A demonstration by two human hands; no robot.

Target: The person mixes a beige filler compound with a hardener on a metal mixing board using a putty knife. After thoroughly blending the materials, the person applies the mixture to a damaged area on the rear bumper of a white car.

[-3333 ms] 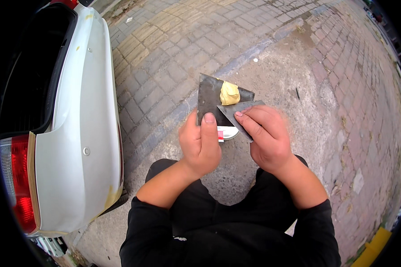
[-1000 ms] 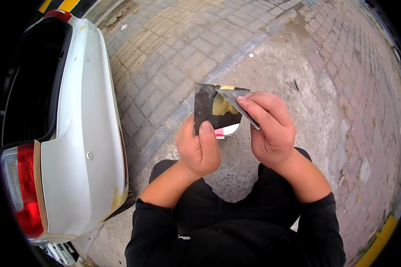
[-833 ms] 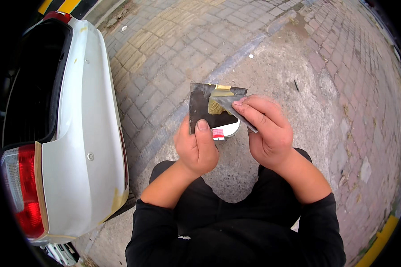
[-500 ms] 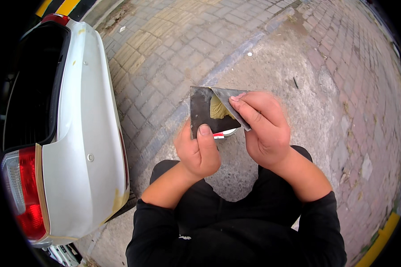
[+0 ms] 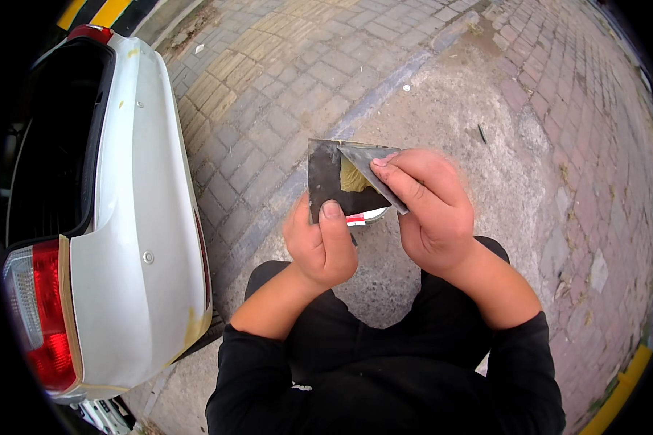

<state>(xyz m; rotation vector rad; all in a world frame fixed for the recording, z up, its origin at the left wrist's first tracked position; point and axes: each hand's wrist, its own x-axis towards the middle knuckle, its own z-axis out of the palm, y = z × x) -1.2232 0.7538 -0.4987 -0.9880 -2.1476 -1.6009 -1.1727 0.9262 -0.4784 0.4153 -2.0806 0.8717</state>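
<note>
My left hand [image 5: 322, 243] grips a dark flat putty board [image 5: 323, 177] by its lower left corner, the thumb lying on top. On the board sits a lump of yellowish putty [image 5: 352, 178]. My right hand [image 5: 434, 206] pinches a grey flat putty spreader [image 5: 365, 161], which is tilted over the board and touches the putty. The spreader hides the right part of the putty and board. Below the board, a white and red object [image 5: 363, 217] shows in part; its kind cannot be made out.
To my left stands a white car rear [image 5: 134, 239] with yellowish patches and a red and clear tail light [image 5: 43, 315] edged with tape. Brick paving [image 5: 268, 123] and a rough concrete strip [image 5: 471, 109] lie ahead. A yellow bar [image 5: 620, 388] is at the lower right.
The spreader has shifted very slightly left over the board, and the putty shows a little less. Both hands keep nearly the same place and grip.
</note>
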